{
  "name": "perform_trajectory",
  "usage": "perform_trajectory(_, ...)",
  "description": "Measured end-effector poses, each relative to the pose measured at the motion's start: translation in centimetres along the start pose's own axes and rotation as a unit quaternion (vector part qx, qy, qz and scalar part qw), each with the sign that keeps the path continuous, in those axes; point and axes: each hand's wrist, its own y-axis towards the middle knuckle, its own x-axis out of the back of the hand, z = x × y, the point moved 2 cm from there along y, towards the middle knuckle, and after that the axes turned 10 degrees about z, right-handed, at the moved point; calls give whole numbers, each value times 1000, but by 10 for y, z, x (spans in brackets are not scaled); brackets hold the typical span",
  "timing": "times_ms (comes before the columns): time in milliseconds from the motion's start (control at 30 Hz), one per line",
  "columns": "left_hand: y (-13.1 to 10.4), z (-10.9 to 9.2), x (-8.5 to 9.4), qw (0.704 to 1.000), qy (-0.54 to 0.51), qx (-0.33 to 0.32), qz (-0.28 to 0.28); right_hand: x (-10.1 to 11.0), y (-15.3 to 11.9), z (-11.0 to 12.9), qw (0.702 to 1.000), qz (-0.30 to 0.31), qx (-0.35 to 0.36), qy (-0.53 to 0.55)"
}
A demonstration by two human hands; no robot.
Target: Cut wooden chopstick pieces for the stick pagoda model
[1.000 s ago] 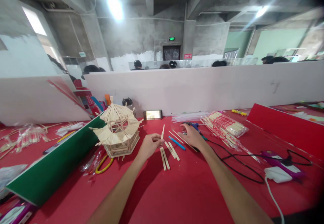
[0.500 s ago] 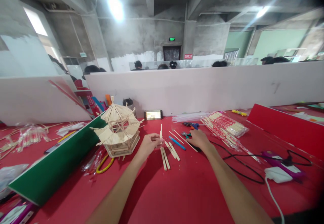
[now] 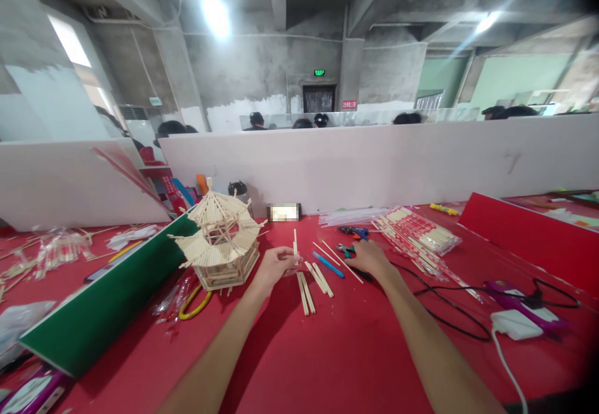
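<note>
My left hand is closed, pinching a short wooden stick between thumb and fingers; it points up and away. Just right of that hand, several cut wooden sticks lie on the red table, with a blue pen and two thin skewers beside them. My right hand is wrapped over pliers with teal and dark parts, their jaws pointing left. The palm hides most of the handles. To the left of my left hand stands a wooden-stick pavilion model with a tiered roof.
A blue glue gun lies beyond my right hand. Packaged chopsticks and a black cable lie to the right, near a purple power strip. A green board borders the left; a white partition stands behind.
The stick in my left hand has tilted and shifted slightly to the left. My right hand stays at the pliers with little visible movement.
</note>
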Motion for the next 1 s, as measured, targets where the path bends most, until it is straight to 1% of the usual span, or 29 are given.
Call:
perform_trajectory(167, 4, 2, 1, 1000, 27, -9, 2, 6, -5, 3, 1000, 15, -1, -14)
perform_trajectory(267, 6, 4, 2, 998, 53, -27, 6, 8, -5, 4, 1000, -1, 4, -4)
perform_trajectory(333, 8, 5, 4, 997, 67, -34, 7, 9, -2, 4, 999, -20, 12, 35)
perform_trajectory(400, 10, 7, 5, 996, 76, -35, 9, 10, 1, 5, 991, -40, 40, 122)
perform_trajectory(433, 10, 8, 6, 996, 79, -35, 11, 11, 2, 7, 980, -51, 63, 184)
perform_trajectory(467, 11, 8, 6, 996, 82, -35, 12, 12, 2, 9, 962, -57, 90, 252)
perform_trajectory(533, 10, 7, 5, 996, 84, -37, 16, 14, 0, 15, 907, -40, 138, 395)
perform_trajectory(567, 9, 5, 4, 996, 84, -39, 17, 15, -2, 18, 874, -8, 154, 461)
perform_trajectory(633, 6, 1, 1, 996, 80, -42, 24, 14, -9, 26, 802, 90, 168, 567)
perform_trajectory(667, 4, -2, 0, 996, 74, -43, 30, 14, -13, 31, 765, 144, 178, 602)
perform_trajectory(700, 2, -4, -2, 996, 65, -43, 38, 14, -17, 34, 733, 183, 191, 626)
perform_trajectory(733, 0, -6, -5, 997, 52, -41, 46, 15, -20, 38, 708, 215, 204, 641)
perform_trajectory(767, -2, -8, -6, 997, 36, -37, 53, 15, -23, 40, 690, 235, 216, 650)
perform_trajectory(833, -5, -9, -9, 998, 2, -25, 64, 17, -27, 44, 673, 252, 229, 657)
perform_trajectory(1000, -7, -7, -11, 996, -49, -1, 71, 18, -32, 48, 665, 274, 253, 647)
